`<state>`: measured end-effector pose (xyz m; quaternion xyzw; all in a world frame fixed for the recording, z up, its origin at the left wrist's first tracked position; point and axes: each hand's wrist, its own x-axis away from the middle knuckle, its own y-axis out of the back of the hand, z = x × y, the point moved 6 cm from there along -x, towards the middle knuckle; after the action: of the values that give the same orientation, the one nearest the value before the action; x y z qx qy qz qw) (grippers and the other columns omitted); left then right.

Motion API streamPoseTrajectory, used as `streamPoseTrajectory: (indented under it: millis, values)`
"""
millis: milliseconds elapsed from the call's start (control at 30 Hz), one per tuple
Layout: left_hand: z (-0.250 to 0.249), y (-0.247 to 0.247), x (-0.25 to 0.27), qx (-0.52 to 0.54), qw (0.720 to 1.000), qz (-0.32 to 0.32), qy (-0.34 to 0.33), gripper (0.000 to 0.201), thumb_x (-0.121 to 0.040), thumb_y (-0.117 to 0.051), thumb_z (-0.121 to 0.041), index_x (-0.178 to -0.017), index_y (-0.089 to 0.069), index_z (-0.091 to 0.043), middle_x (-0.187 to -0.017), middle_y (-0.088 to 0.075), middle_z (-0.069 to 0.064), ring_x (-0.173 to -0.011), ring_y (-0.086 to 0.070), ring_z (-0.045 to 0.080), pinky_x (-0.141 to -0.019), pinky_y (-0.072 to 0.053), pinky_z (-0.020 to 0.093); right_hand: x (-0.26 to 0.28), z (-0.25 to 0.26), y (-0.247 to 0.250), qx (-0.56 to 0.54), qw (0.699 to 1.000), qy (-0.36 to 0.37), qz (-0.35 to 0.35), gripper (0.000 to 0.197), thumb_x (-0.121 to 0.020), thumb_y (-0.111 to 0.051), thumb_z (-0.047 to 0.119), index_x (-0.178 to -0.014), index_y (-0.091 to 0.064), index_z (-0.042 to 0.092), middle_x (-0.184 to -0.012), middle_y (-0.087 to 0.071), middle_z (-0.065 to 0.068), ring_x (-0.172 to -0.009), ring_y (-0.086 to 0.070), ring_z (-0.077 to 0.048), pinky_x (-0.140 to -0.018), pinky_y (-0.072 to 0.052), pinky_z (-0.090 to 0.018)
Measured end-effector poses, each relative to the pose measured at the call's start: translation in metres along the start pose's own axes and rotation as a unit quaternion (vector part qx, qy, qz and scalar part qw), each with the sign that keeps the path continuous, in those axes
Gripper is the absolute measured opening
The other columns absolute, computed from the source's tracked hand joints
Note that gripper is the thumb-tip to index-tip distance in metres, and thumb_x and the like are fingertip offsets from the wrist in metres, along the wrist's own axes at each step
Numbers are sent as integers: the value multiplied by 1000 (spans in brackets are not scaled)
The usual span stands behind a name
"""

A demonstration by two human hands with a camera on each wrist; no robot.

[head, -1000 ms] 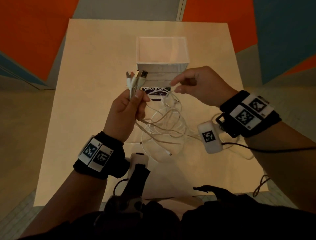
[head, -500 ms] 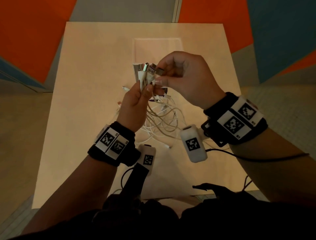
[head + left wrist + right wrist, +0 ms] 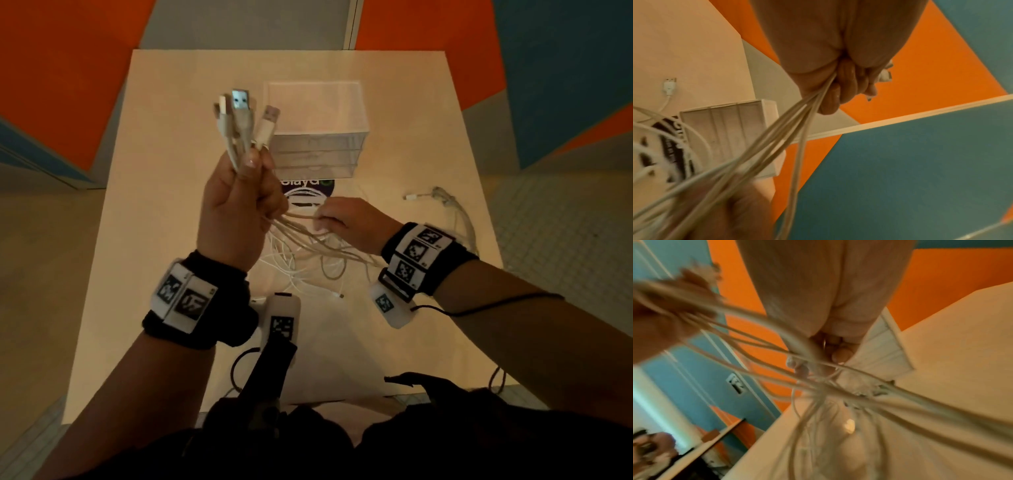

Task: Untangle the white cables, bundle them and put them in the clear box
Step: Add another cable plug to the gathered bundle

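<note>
We are observing the left hand (image 3: 236,209) gripping a bunch of white cables (image 3: 301,240) in a fist, raised at centre frame, with the plugs (image 3: 239,113) sticking up above the fingers. The right hand (image 3: 346,222) is curling round the trailing strands lower right of it, well apart from the left. The clear box (image 3: 318,130) is standing on the table (image 3: 178,137) at upper centre, behind the plugs. Another cable (image 3: 448,205) is lying at right.
</note>
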<state>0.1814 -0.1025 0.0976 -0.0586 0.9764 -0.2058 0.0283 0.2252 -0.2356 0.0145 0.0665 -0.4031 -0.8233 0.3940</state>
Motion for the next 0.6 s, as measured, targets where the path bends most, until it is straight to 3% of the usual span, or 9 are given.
streamPoseTrajectory:
  millis: [100, 167, 267, 333, 400, 467, 500, 600]
  values:
    - [-23, 7, 7, 0, 999, 1, -40, 25, -97, -33, -14, -81, -52, -14, -60, -19, 4, -48, -22, 13, -48, -26, 24, 8, -41, -13, 18, 996, -87, 9, 24, -96, -45, 14, -99, -64, -1, -98, -62, -19, -92, -55, -30, -78, -35, -27]
    - [-27, 14, 12, -6, 999, -9, -45, 22, -95, -41, -14, -80, -57, -15, -57, -22, 2, -48, -23, 13, -49, -27, 24, 13, -57, -15, 20, 992, -124, 6, 22, -95, -43, 8, -92, -63, -1, -95, -60, -19, -89, -53, -31, -77, -34, -30]
    - [-17, 27, 17, -50, 997, -59, -13, 20, -92, -51, -16, -79, -67, -17, -50, -26, -2, -46, -19, 15, -48, -22, 27, 14, -61, -5, 23, 989, -149, -4, 24, -97, -42, 12, -97, -64, 2, -99, -60, -17, -92, -54, -29, -75, -31, -24]
    - [-7, 33, 17, -93, 991, -91, 15, 16, -89, -54, -17, -85, -70, -18, -49, -38, -7, -44, -21, 13, -47, -23, 26, 10, -53, 9, 20, 991, -131, -28, 27, -98, -41, 16, -96, -65, 3, -98, -61, -16, -88, -56, -28, -76, -38, -30]
    - [2, 35, 15, -141, 983, -112, 31, 13, -85, -60, -18, -90, -72, -20, -64, -55, -1, -44, -27, 10, -46, -28, 23, 7, -36, 22, 29, 995, -80, -47, 27, -98, -41, 15, -93, -64, 2, -95, -61, -16, -83, -53, -23, -77, -39, -30]
    - [10, 33, 11, -203, 972, -114, 40, 5, -82, -67, -21, -83, -69, -16, -61, -49, 3, -45, -30, 12, -48, -31, 26, 6, -18, 29, 43, 998, -27, -44, 24, -97, -43, 13, -93, -64, 2, -95, -62, -15, -84, -52, -23, -71, -30, -22]
    - [15, 30, 8, -237, 965, -105, 44, 8, -83, -69, -20, -77, -65, -16, -54, -45, -2, -45, -32, 13, -49, -31, 28, 6, -9, 32, 52, 998, -8, -40, 23, -96, -44, 13, -94, -64, 3, -96, -62, -14, -86, -53, -23, -69, -28, -21]
    - [27, 15, 1, -334, 939, -54, 63, 35, -86, -68, -23, -54, -59, -35, -41, -40, -10, -49, -36, 16, -50, -31, 30, 5, 17, 38, 80, 994, 48, -48, 22, -95, -45, 14, -95, -65, 5, -96, -61, -13, -83, -51, -18, -67, -29, -23]
